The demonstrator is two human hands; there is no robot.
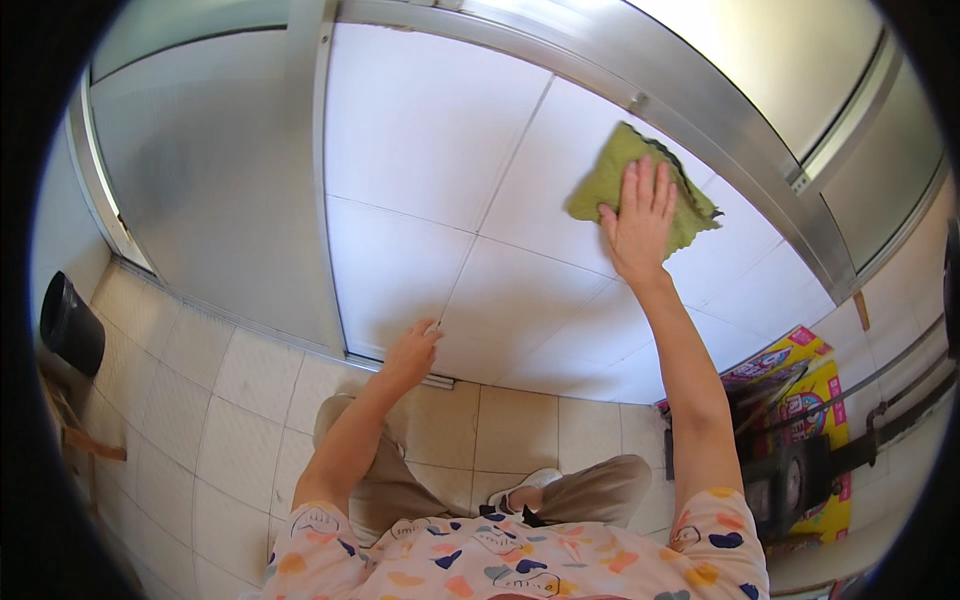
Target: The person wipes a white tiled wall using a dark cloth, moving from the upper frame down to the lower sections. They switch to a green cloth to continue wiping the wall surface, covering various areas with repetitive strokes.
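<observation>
Pressed nearly flat against the white tiled wall panel (420,127), my right hand (643,221) holds a green cloth (611,176) under its spread fingers. The cloth has a dark, frayed edge and lies just below the metal window frame (675,112). Lower down and to the left, my left hand (412,351) is at the same tiles with its fingers bent. A small pale spot shows at its fingertips, too small to identify. Whether those fingers touch the tiles is unclear.
A grey sliding door panel (217,187) stands at left, with a black bin (73,326) beyond it. Part of a wooden stool (94,445) shows below. At right, yellow-and-pink cardboard boxes (814,397) sit behind dark pipes (892,405). Beige tiles (244,375) cover the floor.
</observation>
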